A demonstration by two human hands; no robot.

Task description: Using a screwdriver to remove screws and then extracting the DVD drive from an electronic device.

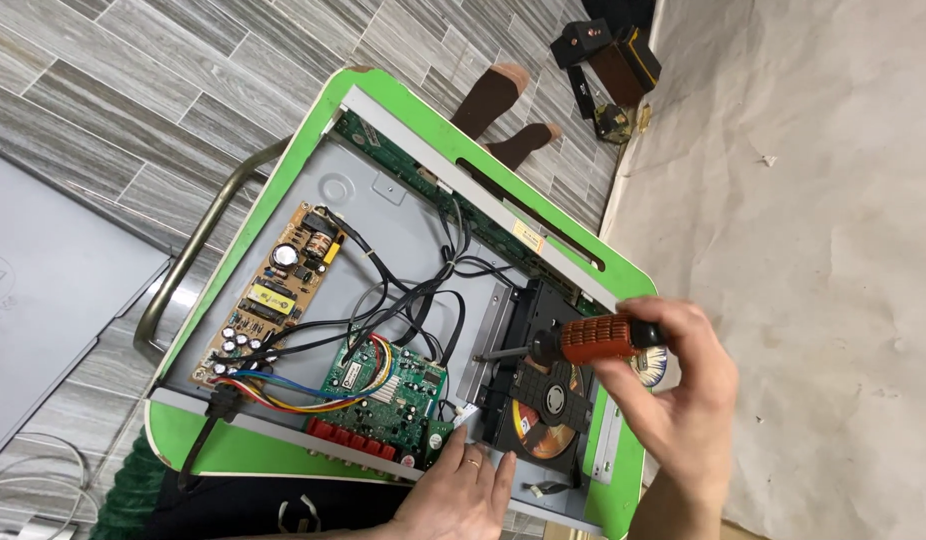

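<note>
Gripping an orange-handled screwdriver (583,341), the right hand (673,385) has its fingers curled tight round the handle, the tip lying against the disc drive (543,395) just left of it. The left hand (463,490) rests flat, fingers loosely spread, on the near edge of the open grey chassis (383,200) beside the green circuit board (383,390). The green table rim (303,140) frames the chassis, with bare floor beyond.

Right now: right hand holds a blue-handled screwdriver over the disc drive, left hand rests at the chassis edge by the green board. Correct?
Not quite. The head view shows the screwdriver handle is orange, not blue. The right hand does hold it over the disc drive, and the left hand rests at the chassis edge by the green board.
</note>
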